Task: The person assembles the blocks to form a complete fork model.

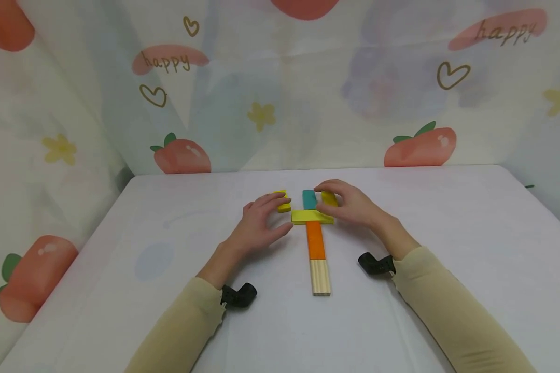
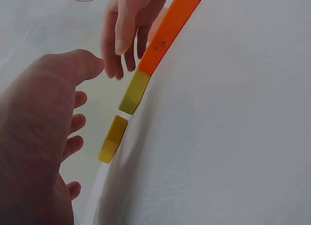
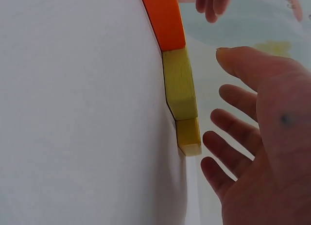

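Observation:
Flat wooden blocks form a cross on the table: a teal block (image 1: 309,200) at the far end, a yellow-green block (image 1: 305,217) lying crosswise, then an orange block (image 1: 315,241) and a plain wood block (image 1: 320,277) toward me. One yellow block (image 1: 284,207) lies off the crosspiece's left end, another yellow block (image 1: 329,198) beyond its right end. My left hand (image 1: 257,223) hovers by the left yellow block, fingers spread. Beside the right one is my right hand (image 1: 354,206), thumb and fingers apart. Both wrist views show a gap between palm and blocks.
A white cloth covers the table (image 1: 135,321). Behind and at the left hangs a printed curtain (image 1: 308,77). Black wrist cameras sit at the left cuff (image 1: 240,296) and the right cuff (image 1: 375,263).

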A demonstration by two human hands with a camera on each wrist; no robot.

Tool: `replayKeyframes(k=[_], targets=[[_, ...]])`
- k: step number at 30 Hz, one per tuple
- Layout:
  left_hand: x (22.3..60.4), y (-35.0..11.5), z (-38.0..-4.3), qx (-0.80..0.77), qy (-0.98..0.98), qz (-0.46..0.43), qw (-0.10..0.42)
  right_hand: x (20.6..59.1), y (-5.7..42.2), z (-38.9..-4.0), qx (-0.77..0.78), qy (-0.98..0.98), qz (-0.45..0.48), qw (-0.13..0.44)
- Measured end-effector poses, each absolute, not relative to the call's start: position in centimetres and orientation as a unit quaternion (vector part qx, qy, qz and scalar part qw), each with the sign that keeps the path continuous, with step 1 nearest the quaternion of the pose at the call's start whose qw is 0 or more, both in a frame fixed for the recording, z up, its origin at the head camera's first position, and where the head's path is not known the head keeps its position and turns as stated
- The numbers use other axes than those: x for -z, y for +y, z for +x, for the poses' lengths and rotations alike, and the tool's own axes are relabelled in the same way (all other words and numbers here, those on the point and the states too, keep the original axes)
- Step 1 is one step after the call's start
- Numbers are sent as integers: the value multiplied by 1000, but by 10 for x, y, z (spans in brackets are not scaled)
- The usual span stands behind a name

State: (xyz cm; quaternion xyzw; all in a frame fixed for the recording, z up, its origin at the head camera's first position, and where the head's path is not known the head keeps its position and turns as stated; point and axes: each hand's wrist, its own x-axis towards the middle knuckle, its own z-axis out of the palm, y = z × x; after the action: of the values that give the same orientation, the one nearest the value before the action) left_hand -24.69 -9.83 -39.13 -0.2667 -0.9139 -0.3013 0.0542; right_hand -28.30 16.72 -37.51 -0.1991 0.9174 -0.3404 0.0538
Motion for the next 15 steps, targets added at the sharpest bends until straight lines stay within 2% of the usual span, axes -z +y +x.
replayKeyframes(k=[15], targets=[[393, -99, -268, 302, -927, -219, 44, 372, 164, -266, 313, 923, -215, 61]])
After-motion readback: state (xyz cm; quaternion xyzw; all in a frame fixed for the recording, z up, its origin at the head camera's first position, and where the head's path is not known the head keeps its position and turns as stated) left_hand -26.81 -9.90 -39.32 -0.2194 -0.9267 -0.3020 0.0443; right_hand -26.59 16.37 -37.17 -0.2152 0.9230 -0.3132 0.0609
